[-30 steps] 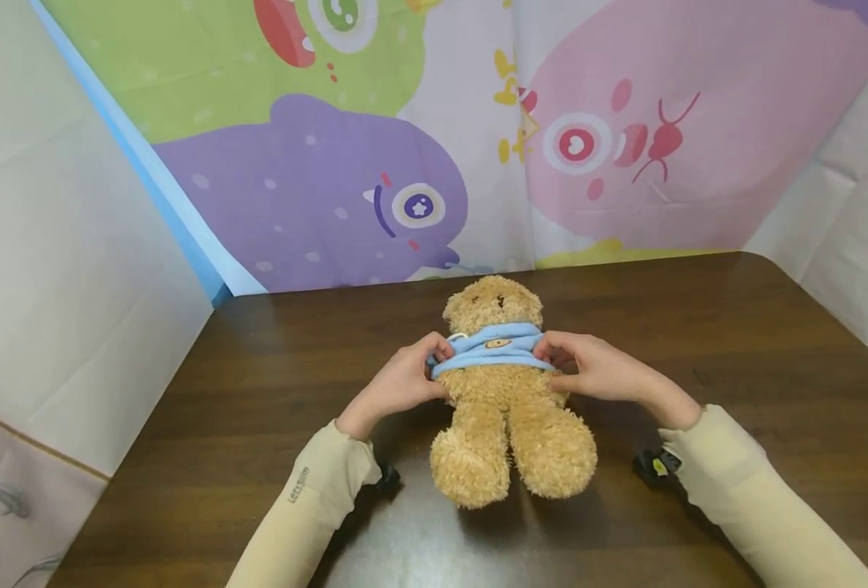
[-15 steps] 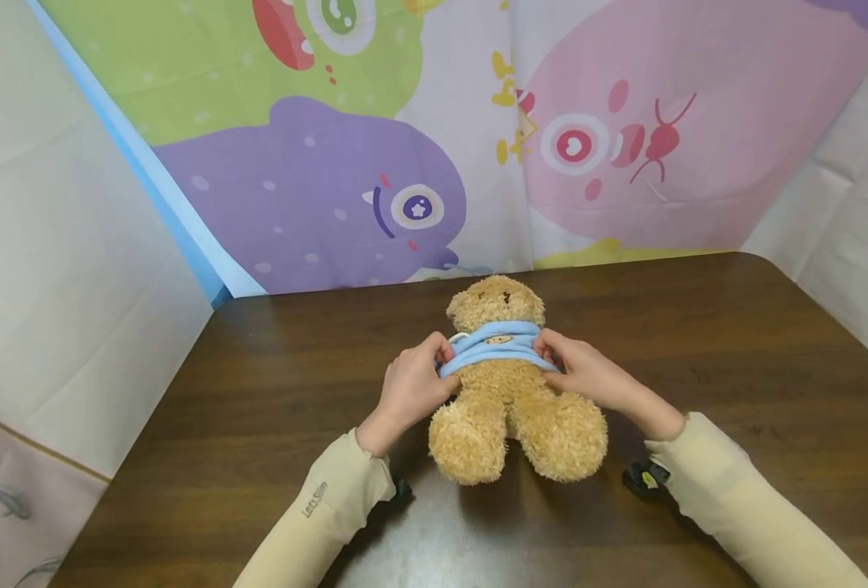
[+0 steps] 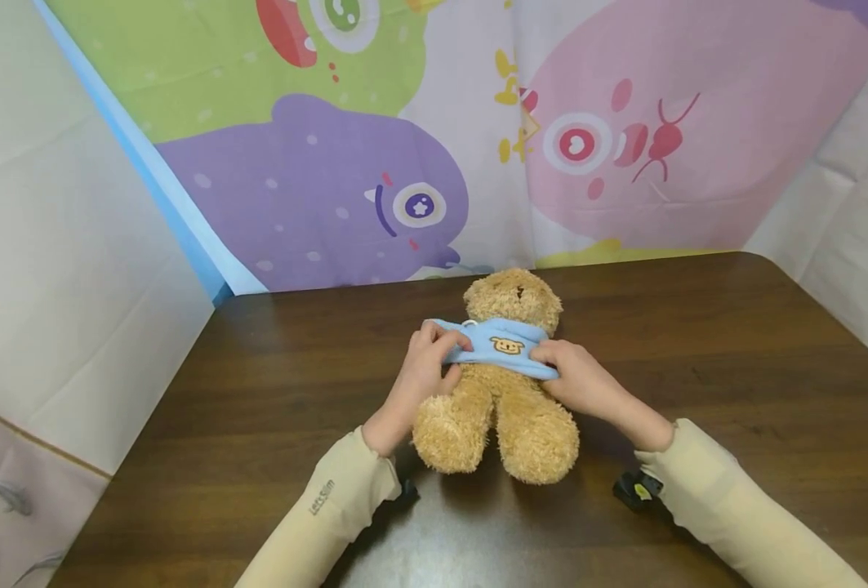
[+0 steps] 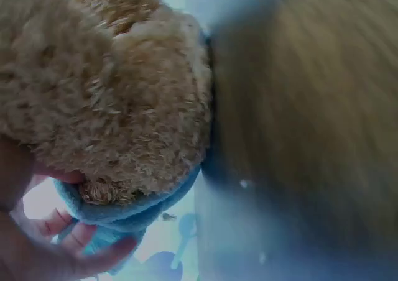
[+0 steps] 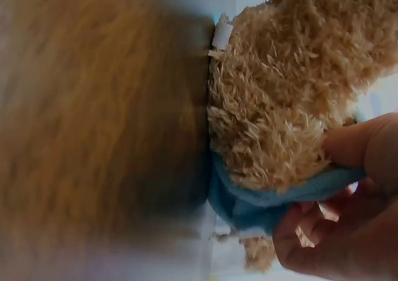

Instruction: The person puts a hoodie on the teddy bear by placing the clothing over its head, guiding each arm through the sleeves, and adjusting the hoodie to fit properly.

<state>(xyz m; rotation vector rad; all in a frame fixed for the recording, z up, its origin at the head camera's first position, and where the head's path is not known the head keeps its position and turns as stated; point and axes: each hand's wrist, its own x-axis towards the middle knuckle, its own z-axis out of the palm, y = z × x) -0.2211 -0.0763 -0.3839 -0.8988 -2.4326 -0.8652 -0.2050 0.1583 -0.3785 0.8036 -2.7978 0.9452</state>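
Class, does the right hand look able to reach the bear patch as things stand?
Probably yes: the right hand pinches the blue shirt beside the bear patch, which shows uncovered; nothing visible blocks the way, though it may have to let go.

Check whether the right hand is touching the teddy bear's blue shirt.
Touching. The right wrist view shows it plainly: the right hand holds the lower edge of the blue shirt between thumb and fingers.

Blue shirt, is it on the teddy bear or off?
On: the blue shirt wraps round the teddy bear, with the head above it and the legs below. Whether the arms are in sleeves, I can't tell.
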